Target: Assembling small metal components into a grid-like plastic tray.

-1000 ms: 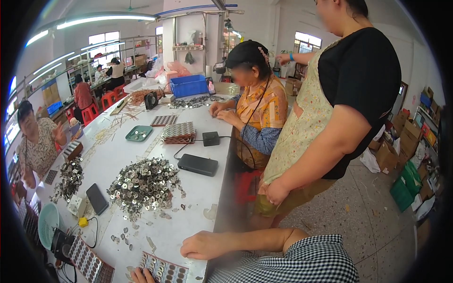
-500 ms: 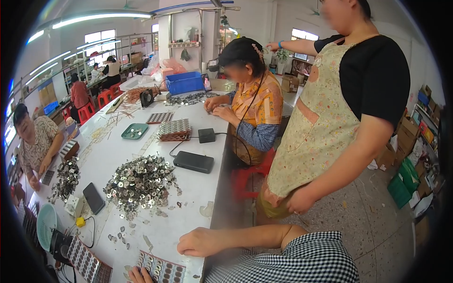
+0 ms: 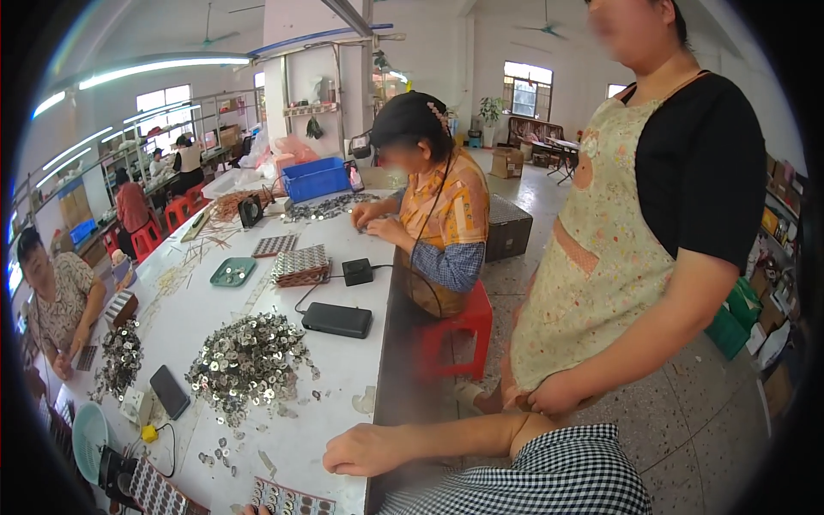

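My right hand (image 3: pixel 365 449) rests on the white table near its right edge, with its fingers curled under. Whether anything lies inside those fingers is hidden. Only a sliver of my left hand (image 3: pixel 252 510) shows at the lower edge, beside a flat board (image 3: pixel 294 499) with rows of round metal pieces; its grip is out of sight. Beyond the board lies a large heap of small metal washers (image 3: pixel 245 360). Several loose washers (image 3: pixel 219 452) are scattered between the heap and the board.
A black power bank (image 3: pixel 337 320), a phone (image 3: pixel 170 392) and a green tray (image 3: pixel 233 272) lie on the table (image 3: pixel 339 386). Another holed board (image 3: pixel 159 487) and a pale green basket (image 3: pixel 90 432) are at left. A person in an apron (image 3: pixel 592 266) stands close on my right; others sit around the table.
My view has tilted up, so the board and most of my left hand have slid off the lower edge. The standing person's outstretched arm is out of sight. My right hand stays on the table.
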The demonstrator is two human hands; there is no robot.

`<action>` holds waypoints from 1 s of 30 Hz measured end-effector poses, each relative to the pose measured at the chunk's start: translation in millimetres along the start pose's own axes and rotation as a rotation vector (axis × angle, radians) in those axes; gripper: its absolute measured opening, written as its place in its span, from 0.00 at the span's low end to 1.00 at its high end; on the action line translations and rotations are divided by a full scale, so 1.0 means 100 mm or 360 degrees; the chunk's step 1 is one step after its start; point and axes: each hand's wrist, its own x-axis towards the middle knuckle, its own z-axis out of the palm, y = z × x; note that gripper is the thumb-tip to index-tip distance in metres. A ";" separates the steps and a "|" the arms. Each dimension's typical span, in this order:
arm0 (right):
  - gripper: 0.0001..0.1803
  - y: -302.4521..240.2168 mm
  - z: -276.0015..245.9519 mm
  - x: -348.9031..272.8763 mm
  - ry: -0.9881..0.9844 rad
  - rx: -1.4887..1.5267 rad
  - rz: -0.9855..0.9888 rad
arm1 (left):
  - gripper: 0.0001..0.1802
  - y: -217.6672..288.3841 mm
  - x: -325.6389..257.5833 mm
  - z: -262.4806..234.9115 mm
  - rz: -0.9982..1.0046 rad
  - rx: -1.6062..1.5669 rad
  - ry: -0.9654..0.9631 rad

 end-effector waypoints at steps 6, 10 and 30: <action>0.05 -0.01 0.01 -0.14 0.0076 0.0029 0.0054 | 0.63 -0.06 0.05 0.06 -0.0001 0.0007 0.0027; 0.06 0.10 -0.06 -0.49 0.0146 0.0040 0.0172 | 0.63 -0.08 0.06 0.07 -0.0012 0.0015 0.0029; 0.03 0.23 -1.51 -2.06 0.2004 0.2583 0.0048 | 0.65 -0.05 0.08 0.00 -0.0061 -0.0003 -0.0053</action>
